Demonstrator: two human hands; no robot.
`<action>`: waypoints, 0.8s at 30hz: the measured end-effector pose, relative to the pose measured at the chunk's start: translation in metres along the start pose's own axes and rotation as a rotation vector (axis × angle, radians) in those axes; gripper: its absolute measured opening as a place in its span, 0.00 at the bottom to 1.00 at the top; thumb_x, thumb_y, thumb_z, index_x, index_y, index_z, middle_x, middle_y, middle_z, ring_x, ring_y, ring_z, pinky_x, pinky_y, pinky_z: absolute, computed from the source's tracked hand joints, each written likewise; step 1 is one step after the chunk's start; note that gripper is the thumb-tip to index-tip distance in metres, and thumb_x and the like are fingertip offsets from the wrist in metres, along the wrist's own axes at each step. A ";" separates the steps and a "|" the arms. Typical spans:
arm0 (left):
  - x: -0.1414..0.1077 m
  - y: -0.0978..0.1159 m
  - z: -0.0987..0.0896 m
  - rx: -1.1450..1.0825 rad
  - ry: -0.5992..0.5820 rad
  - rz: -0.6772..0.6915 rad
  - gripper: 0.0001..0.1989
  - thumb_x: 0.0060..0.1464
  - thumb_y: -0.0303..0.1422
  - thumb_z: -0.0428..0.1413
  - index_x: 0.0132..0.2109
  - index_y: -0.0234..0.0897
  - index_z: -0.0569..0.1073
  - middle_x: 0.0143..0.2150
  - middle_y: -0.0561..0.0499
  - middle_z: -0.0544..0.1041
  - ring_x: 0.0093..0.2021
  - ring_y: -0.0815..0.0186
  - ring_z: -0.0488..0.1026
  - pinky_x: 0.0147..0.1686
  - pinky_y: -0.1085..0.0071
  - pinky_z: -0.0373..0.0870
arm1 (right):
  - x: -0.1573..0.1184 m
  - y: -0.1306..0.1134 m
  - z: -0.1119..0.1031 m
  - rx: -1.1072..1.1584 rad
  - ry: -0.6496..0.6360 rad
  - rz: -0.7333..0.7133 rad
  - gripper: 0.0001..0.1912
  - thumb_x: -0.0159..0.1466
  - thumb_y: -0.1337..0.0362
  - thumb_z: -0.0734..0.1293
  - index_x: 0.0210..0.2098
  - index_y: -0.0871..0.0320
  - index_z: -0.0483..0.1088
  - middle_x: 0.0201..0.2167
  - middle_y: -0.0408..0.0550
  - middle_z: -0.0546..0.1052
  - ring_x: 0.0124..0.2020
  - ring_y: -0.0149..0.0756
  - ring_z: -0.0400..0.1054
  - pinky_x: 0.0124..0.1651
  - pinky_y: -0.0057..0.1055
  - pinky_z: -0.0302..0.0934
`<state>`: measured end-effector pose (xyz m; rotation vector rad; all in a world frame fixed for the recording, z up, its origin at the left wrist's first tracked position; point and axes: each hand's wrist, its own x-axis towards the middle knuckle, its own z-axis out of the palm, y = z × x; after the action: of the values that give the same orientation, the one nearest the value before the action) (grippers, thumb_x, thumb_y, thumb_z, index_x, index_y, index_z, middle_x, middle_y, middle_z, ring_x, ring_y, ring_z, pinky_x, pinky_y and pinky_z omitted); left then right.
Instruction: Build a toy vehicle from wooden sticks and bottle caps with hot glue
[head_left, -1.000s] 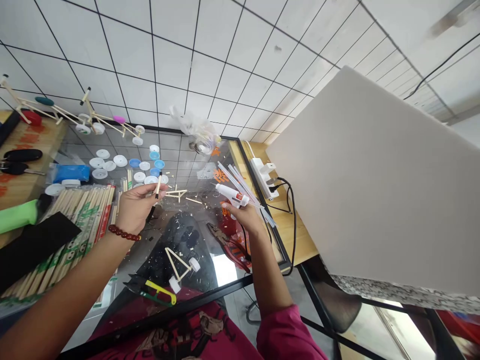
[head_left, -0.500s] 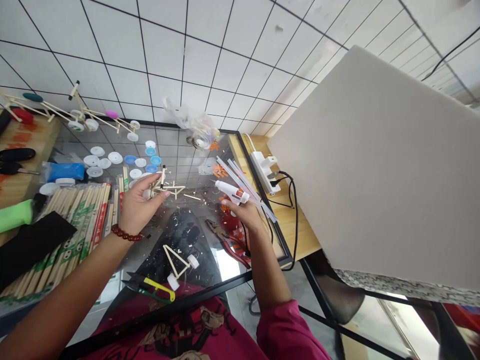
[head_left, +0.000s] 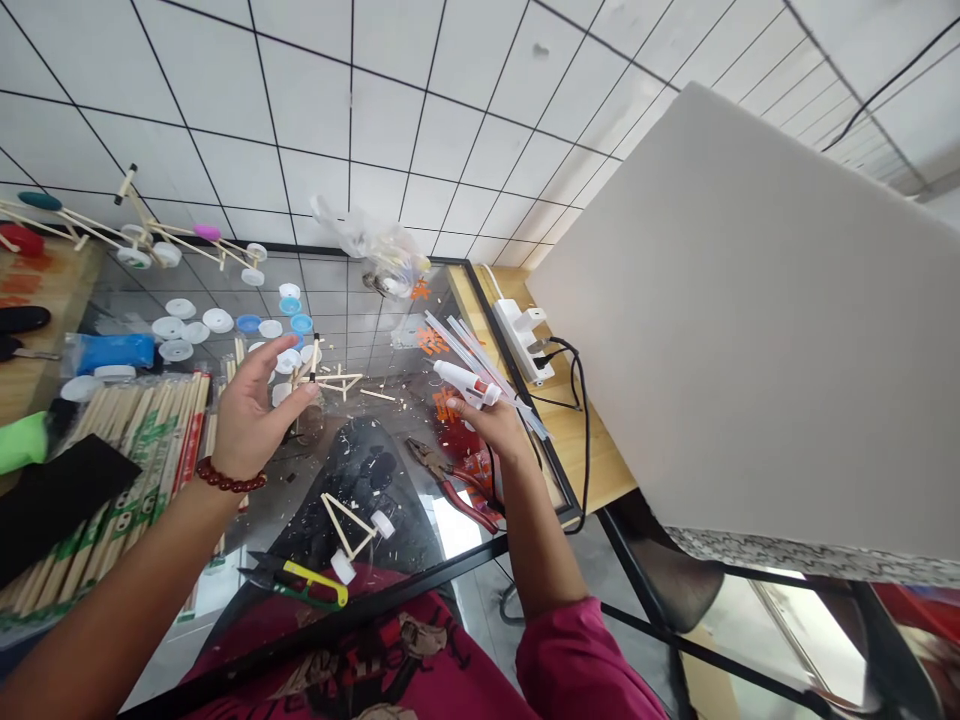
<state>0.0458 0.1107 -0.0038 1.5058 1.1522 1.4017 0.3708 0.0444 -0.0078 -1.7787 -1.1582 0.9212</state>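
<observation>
Far left: two stick models (head_left: 166, 253) with cap wheels, one bearing a teal oval (head_left: 40, 201), the other a pink one (head_left: 207, 232). Nearer, key (head_left: 22, 319) on a wood surface, blue packet (head_left: 116, 352) just right of it. Near left, black sheet (head_left: 64, 500) partly over wrapped chopsticks (head_left: 150, 440). White and blue caps (head_left: 217, 320) scattered toward the far side, beyond the chopsticks.

Left hand (head_left: 255, 405), red bead bracelet (head_left: 231, 478) at wrist: thumb and fingers wide apart, no grip on anything. Thumb tip just beside the foot of a short black-ended stick (head_left: 316, 357); cannot tell whether they touch. That stick stands about upright at the left end of a stick frame (head_left: 346, 382), which lies left of centre on the glass table (head_left: 450, 570); join too small to make out. Loose stick (head_left: 377, 395) just right of the frame, pale chips about.

Near edge: snips (head_left: 315, 580), yellow and green handles. Just beyond, a triangle (head_left: 350, 514) of sticks with two white caps at its near side. Far side, crumpled clear bag (head_left: 382, 255).

Right of centre: pliers (head_left: 444, 480), red handles, close to the right forearm. Right hand (head_left: 491, 425) closed round a white glue gun (head_left: 466, 382), nozzle to the left, raised above the table. Clear glue sticks (head_left: 472, 346) behind it. Beyond the table's right edge, power strip (head_left: 517, 335) with black leads plugged in. Far right, big pale panel (head_left: 750, 330).
</observation>
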 end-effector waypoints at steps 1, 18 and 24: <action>-0.001 0.000 0.000 -0.016 0.011 0.021 0.29 0.53 0.38 0.69 0.61 0.39 0.76 0.65 0.42 0.76 0.69 0.53 0.70 0.72 0.56 0.61 | 0.000 0.001 -0.002 -0.011 0.015 -0.015 0.22 0.51 0.47 0.77 0.38 0.56 0.80 0.38 0.49 0.84 0.44 0.47 0.79 0.48 0.41 0.72; -0.049 0.008 -0.046 -0.087 0.301 0.039 0.34 0.45 0.29 0.70 0.60 0.56 0.77 0.64 0.55 0.78 0.69 0.54 0.70 0.72 0.55 0.63 | 0.001 0.035 0.000 -0.191 0.128 -0.092 0.25 0.56 0.53 0.75 0.49 0.60 0.79 0.40 0.50 0.84 0.44 0.44 0.76 0.47 0.37 0.69; -0.057 -0.004 -0.057 -0.001 0.319 0.092 0.34 0.45 0.32 0.71 0.62 0.46 0.75 0.63 0.47 0.78 0.66 0.51 0.73 0.70 0.52 0.66 | -0.005 0.026 -0.006 -0.324 0.094 -0.071 0.21 0.53 0.50 0.75 0.37 0.61 0.79 0.27 0.44 0.78 0.31 0.38 0.69 0.37 0.33 0.63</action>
<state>-0.0105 0.0552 -0.0191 1.3821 1.2840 1.7508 0.3839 0.0318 -0.0277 -1.9976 -1.3590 0.6275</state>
